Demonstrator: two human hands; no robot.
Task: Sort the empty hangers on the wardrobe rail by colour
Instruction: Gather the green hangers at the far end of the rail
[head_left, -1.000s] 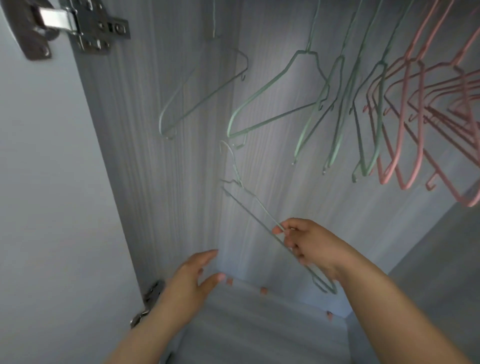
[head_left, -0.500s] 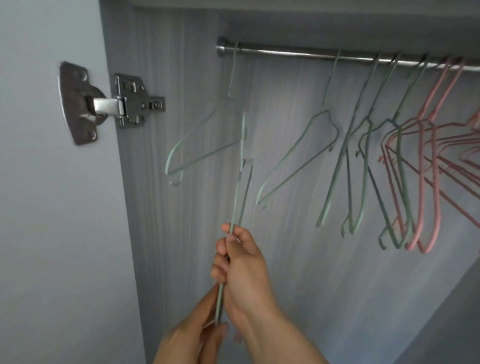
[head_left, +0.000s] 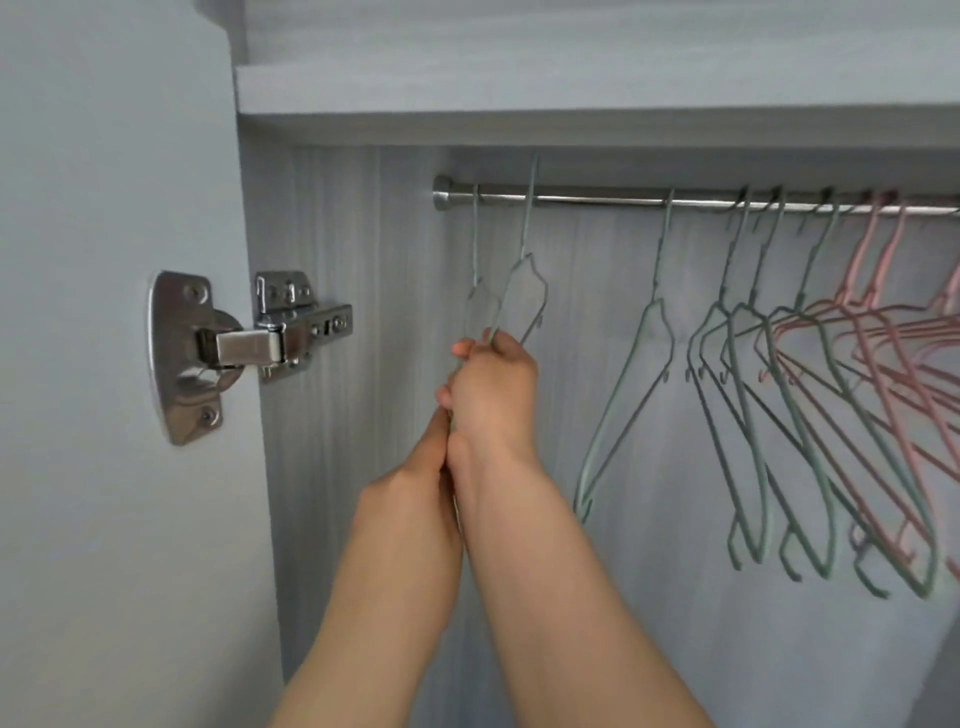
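Your right hand (head_left: 493, 395) is closed around a green wire hanger (head_left: 525, 291), raised so its hook reaches above the metal rail (head_left: 597, 199) near the left end. Your left hand (head_left: 415, 488) grips its lower part. More green hangers (head_left: 743, 426), then pink hangers (head_left: 883, 332), hang to the right.

Grey wood-grain wardrobe wall (head_left: 363, 467) at the far side, a shelf (head_left: 571, 88) above, and a pale door (head_left: 104, 467) at left carrying a steel hinge (head_left: 244, 348).
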